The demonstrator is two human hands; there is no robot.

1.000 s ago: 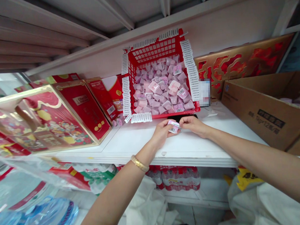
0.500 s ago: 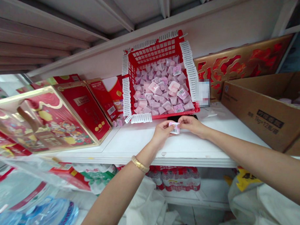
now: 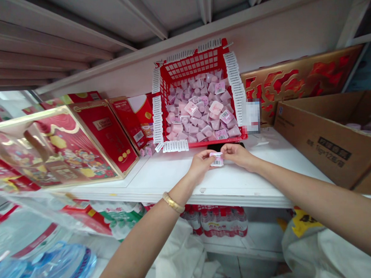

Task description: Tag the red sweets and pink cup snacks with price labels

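In front of the basket, my left hand (image 3: 201,165) is closed on a small jelly cup (image 3: 217,159), its pink printed lid with a barcode turned up toward me. Thumb and fingers of my right hand (image 3: 235,155) are pinched together at the right edge of the lid; whether a small label is between them I cannot make out. Behind both hands a red plastic basket (image 3: 203,144) is tilted toward me, filled with many pale pink and purple jelly cups (image 3: 199,114). Strips of white barcode labels (image 3: 175,146) are stuck along its rims.
A dark flat object (image 3: 214,147) lies under the basket's front edge. Red and gold gift boxes (image 3: 94,130) stand left on the white shelf (image 3: 162,172), with a few loose cups (image 3: 147,151) beside them. On the right is an open cardboard box (image 3: 322,142). Bottled water (image 3: 224,223) sits below.
The lid of the cup has turned slightly to face me more squarely. Both hands have stayed in nearly the same place, with the view shifted a little.
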